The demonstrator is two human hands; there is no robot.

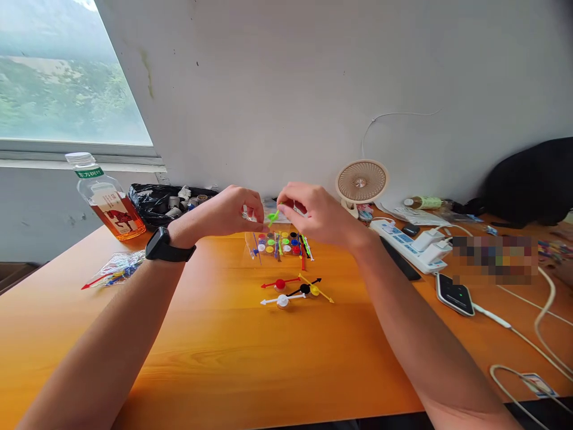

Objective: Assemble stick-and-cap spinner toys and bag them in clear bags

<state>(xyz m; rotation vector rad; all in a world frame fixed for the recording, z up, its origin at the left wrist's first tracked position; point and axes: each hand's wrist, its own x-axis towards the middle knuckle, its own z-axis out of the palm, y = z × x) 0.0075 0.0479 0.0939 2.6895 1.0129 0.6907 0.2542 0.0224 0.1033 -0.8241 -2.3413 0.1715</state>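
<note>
A small bright green plastic spinner arrow (273, 217) is held up between my two hands. My right hand (311, 210) pinches its upper end, and the closed fingers of my left hand (235, 210) meet its lower end; the fingers partly hide it. Just beyond and below lies a clear pack (249, 254) with coloured round discs and thin arrow pieces. Nearer me on the table rest several spinners: a red one (280, 283), a white one (282, 300), a black one (305, 289) and a yellow one (315, 290), the last two overlapping.
On the wooden table (201, 352), a bag of coloured arrows (117, 269) and a drink bottle (110, 203) stand left, by a black plastic bag (150, 200). A small fan (362, 182), power strip (405, 246), phone-like device (454, 294) and cables occupy the right.
</note>
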